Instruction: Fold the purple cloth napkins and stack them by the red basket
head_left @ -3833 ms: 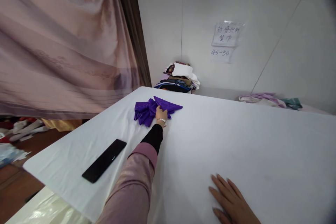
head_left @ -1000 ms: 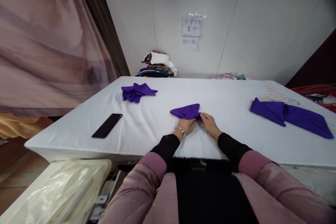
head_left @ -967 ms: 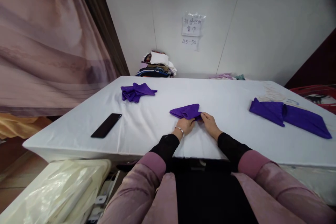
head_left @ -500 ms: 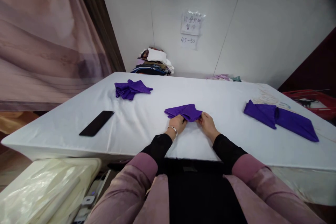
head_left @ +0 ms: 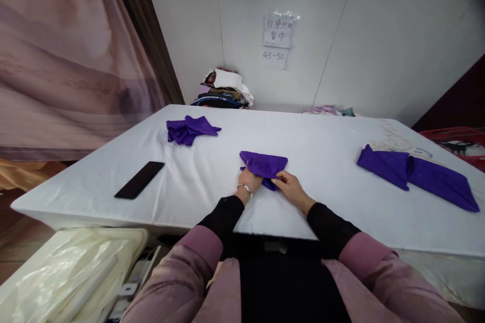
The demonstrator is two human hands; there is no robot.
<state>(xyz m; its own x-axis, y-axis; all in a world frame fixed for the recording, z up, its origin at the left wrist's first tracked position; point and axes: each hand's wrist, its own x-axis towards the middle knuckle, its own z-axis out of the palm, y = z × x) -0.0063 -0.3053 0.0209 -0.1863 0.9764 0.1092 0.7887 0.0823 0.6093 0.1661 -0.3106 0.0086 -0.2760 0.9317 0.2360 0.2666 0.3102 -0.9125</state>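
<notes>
Purple cloth (head_left: 266,163), which lies near the front of the white table (head_left: 318,146), seems light, soft and maybe slippery, so its folded edges suit holding, where the left hand (head_left: 249,180) grips and the right hand (head_left: 291,186) pinches.
</notes>
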